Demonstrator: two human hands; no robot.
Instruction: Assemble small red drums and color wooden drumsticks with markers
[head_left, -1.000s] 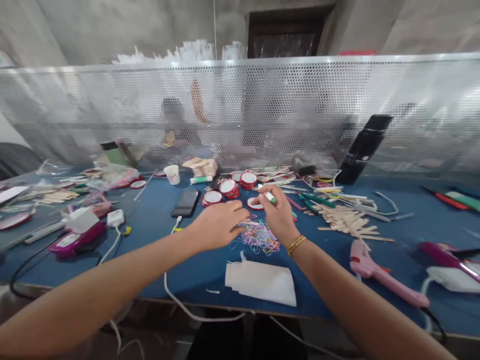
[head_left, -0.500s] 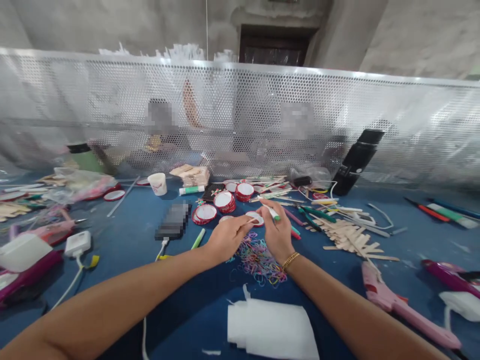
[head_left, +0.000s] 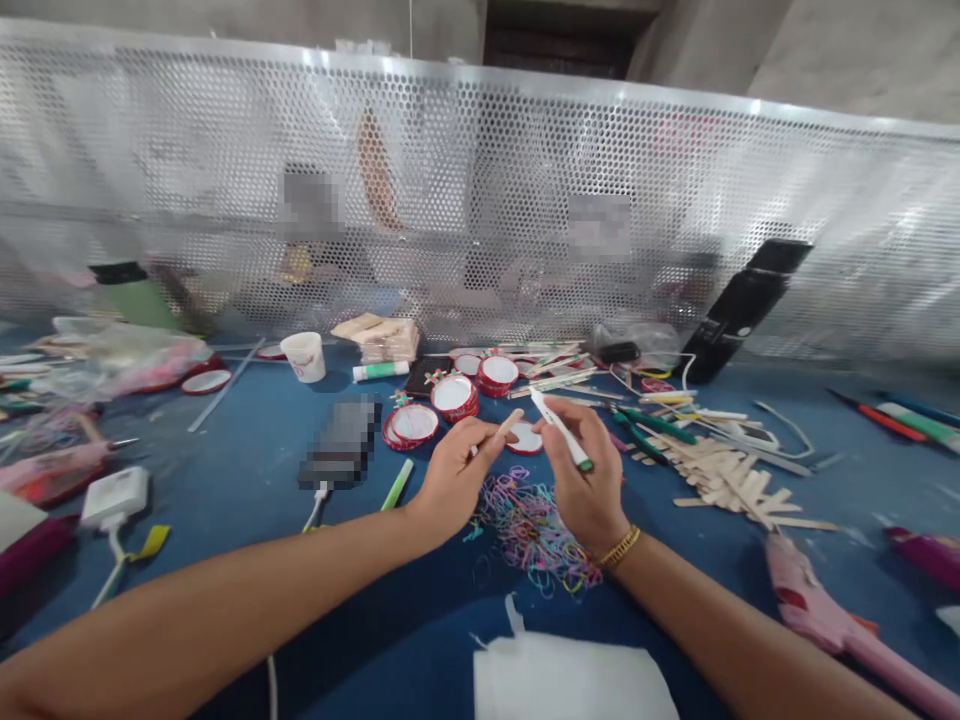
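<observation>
My left hand [head_left: 456, 478] pinches a wooden craft stick [head_left: 513, 422], whose rounded end points up and to the right. My right hand [head_left: 589, 478], with a gold bracelet at the wrist, grips a white marker [head_left: 559, 425] with a green end; its other end tilts up towards the left. Between and behind the hands lies a round red-rimmed white disc [head_left: 526, 438]. A tangle of coloured rubber bands [head_left: 529, 535] spreads on the blue table just below both hands. Red-rimmed discs stand in stacks [head_left: 454, 395] beyond my left hand.
At left are a phone [head_left: 341, 440], a paper cup [head_left: 304, 358] and a green marker cap [head_left: 397, 484]. Loose craft sticks [head_left: 731, 475], pliers [head_left: 645, 435] and a pink glue gun [head_left: 817, 610] lie at right. White sheet material [head_left: 574, 680] sits in front; a perforated metal panel [head_left: 450, 200] stands behind.
My hands have moved apart; the marker has turned and the craft stick now shows more clearly. The view has tipped downward slightly and come closer.
</observation>
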